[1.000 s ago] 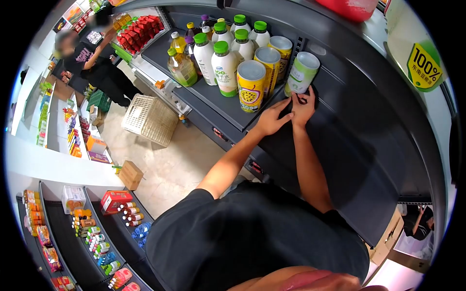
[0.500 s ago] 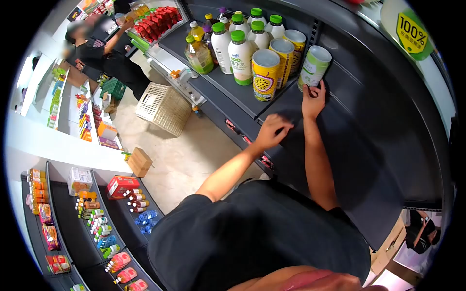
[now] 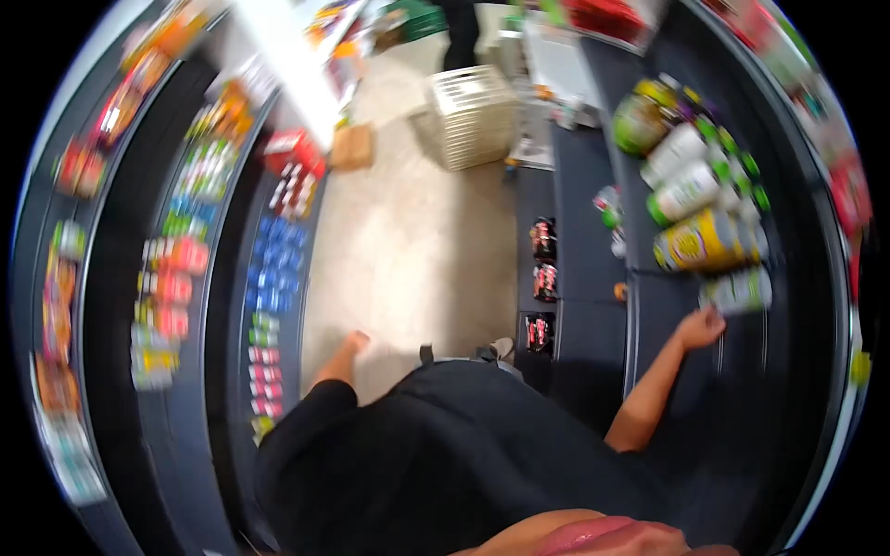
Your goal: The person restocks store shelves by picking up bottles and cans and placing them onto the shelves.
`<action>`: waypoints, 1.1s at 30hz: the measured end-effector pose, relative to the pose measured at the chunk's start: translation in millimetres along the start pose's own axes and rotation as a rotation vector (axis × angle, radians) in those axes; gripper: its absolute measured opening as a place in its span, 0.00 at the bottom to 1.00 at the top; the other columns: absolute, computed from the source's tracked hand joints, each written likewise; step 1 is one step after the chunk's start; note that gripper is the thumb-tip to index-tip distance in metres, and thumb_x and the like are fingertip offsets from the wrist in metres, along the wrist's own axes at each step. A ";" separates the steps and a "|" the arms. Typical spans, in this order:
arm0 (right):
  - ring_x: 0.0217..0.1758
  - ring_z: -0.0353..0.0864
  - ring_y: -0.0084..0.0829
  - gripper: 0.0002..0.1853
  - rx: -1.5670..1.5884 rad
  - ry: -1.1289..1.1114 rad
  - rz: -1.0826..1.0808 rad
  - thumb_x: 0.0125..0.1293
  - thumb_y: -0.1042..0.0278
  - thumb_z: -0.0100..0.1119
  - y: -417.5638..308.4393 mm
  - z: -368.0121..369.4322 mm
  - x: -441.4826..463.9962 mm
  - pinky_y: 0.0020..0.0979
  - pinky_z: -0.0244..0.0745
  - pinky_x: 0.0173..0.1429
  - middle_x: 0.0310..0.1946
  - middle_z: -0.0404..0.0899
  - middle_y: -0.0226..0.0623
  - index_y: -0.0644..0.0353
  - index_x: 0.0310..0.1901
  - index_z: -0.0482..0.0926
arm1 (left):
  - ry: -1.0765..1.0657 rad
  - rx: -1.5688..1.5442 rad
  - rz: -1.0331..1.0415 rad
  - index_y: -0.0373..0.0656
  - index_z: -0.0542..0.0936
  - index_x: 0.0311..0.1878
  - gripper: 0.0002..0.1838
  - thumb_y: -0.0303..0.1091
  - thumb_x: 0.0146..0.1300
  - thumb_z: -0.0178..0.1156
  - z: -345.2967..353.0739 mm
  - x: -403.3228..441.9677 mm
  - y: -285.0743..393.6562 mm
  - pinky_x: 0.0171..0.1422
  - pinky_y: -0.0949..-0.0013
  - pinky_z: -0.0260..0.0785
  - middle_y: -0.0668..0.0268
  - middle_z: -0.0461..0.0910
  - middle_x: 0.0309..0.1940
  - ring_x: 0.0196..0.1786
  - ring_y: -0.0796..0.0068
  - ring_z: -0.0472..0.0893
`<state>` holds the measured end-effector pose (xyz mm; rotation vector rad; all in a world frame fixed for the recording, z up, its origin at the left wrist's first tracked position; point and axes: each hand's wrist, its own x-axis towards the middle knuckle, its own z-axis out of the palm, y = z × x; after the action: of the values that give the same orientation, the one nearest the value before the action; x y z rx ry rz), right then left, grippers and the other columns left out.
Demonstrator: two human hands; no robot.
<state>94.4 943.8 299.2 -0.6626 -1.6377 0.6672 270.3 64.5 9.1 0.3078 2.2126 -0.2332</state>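
A pale green and white can (image 3: pixel 746 291) stands on the dark shelf (image 3: pixel 686 408) to my right. My right hand (image 3: pixel 700 329) is right by its near side, the fingers looking curled but blurred; whether they touch the can is unclear. Beside that can are yellow cans (image 3: pixel 700 241) with a fruit picture, then white bottles (image 3: pixel 688 196) with green caps. Over the aisle floor, my left hand (image 3: pixel 349 350) hangs low on the left, close to no item. Motion smears its fingers, and I see nothing in it.
A cream woven basket (image 3: pixel 475 120) stands in the aisle, near a cardboard box (image 3: pixel 353 146). Shelves on the left hold blue bottles (image 3: pixel 276 264) and pink-labelled drinks (image 3: pixel 174 285). Dark red packs (image 3: pixel 543 283) lie on a lower right shelf. A person's dark-clothed leg (image 3: pixel 461 32) shows beyond the basket.
My view has swung left towards the aisle. The left hand has moved from the shelf edge out over the floor. My right hand, earlier on the green and white can, is now lower beside it.
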 end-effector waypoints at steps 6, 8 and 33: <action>0.43 0.88 0.50 0.21 -0.305 -0.530 -0.323 0.76 0.51 0.59 -13.2 15.8 12.1 0.43 0.81 0.50 0.41 0.90 0.48 0.63 0.47 0.90 | 0.542 -1.359 -0.874 0.44 0.86 0.54 0.19 0.45 0.68 0.60 147.9 -143.1 -39.9 0.64 0.51 0.75 0.51 0.87 0.53 0.59 0.48 0.84; 0.43 0.87 0.55 0.28 -0.327 -0.490 -0.413 0.77 0.43 0.55 18.7 28.7 26.0 0.48 0.80 0.48 0.42 0.89 0.52 0.64 0.46 0.90 | 0.436 -1.371 -0.990 0.45 0.86 0.55 0.20 0.46 0.69 0.59 167.5 -162.2 -14.4 0.65 0.51 0.75 0.51 0.87 0.54 0.60 0.48 0.84; 0.29 0.82 0.37 0.19 0.288 -2.855 -1.032 0.65 0.51 0.68 -224.6 -109.3 -642.0 0.44 0.75 0.38 0.22 0.80 0.41 0.60 0.29 0.80 | 0.730 -1.748 -0.433 0.43 0.87 0.51 0.20 0.46 0.61 0.66 147.4 -83.0 217.3 0.59 0.54 0.78 0.53 0.88 0.50 0.52 0.54 0.87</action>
<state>284.7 327.9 56.1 -1.3197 1.5677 -0.3548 494.8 219.6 -27.5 -1.1809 2.2248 1.7293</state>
